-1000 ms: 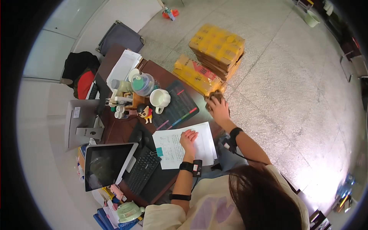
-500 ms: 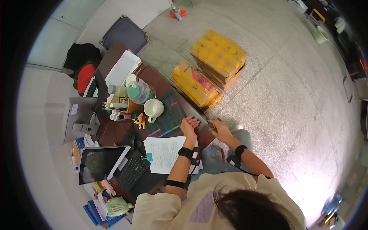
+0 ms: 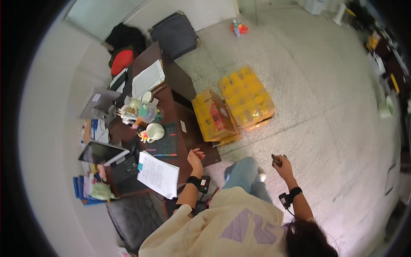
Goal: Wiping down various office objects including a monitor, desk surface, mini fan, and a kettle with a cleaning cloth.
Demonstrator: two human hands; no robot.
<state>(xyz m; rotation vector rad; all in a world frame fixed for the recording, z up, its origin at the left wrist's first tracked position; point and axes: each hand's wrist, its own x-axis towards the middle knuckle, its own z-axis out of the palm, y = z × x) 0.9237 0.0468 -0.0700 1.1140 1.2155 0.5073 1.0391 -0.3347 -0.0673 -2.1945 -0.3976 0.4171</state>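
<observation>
My right hand (image 3: 283, 168) is out over the floor to the right of my legs, its fingers closed around a small dark brown object (image 3: 277, 161). The object looks rounded, perhaps with a loop; its exact kind cannot be made out. My left hand (image 3: 195, 159) hovers by the desk's near right edge, holding nothing, with its fingers loosely bent and apart. Beside it on the dark brown desk (image 3: 183, 147) lies a stack of papers (image 3: 158, 173), held by a teal binder clip (image 3: 140, 166). Two cartons wrapped in yellow tape, a nearer carton (image 3: 210, 118) and a larger carton (image 3: 247, 96), stand on the floor ahead.
A pale mug (image 3: 155, 132), a toy figurine (image 3: 142, 135) and a clear jug (image 3: 147, 112) stand on the desk. Further left are a monitor (image 3: 100, 153) and a keyboard (image 3: 125, 168). A grey cushioned seat (image 3: 132, 220) sits at the lower left; a bin (image 3: 385, 107) stands far right.
I have stepped away from the desk, turning right, and the cartons are nearer my legs. My right hand has swung outward with the dark object, away from my left hand.
</observation>
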